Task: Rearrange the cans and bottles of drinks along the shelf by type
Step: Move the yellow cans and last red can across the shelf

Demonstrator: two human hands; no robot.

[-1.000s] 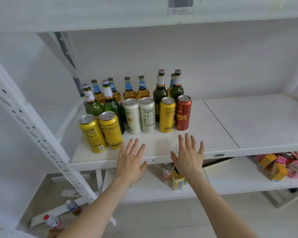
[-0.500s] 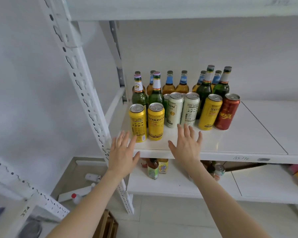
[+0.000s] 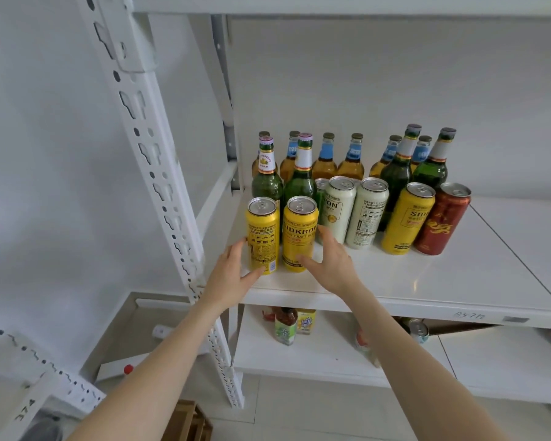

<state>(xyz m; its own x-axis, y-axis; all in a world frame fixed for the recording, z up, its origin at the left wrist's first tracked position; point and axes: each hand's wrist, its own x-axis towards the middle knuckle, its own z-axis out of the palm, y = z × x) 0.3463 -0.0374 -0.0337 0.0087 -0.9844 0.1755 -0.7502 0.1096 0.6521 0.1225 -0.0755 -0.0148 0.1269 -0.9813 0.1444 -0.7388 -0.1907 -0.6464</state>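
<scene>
While both hands hung flat and spread by the shelf's front edge a moment ago, now they have gone in to the front left corner. The shelf (image 3: 427, 281) holds all the drinks in one bunch: brown bottles (image 3: 325, 167) at the back, green bottles (image 3: 299, 186) before them, then cans. All the caps and tabs look shut. The lower shelf (image 3: 490, 354) holds a few more drinks. The left hand (image 3: 233, 272) curls round the left yellow can (image 3: 263, 230). The right hand (image 3: 334, 262) curls round the right yellow can (image 3: 299, 230) beside it. I think the sorting starts here, for a third yellow can (image 3: 406, 218) stands apart, past two white cans (image 3: 366, 214), next to a red can (image 3: 442, 221).
</scene>
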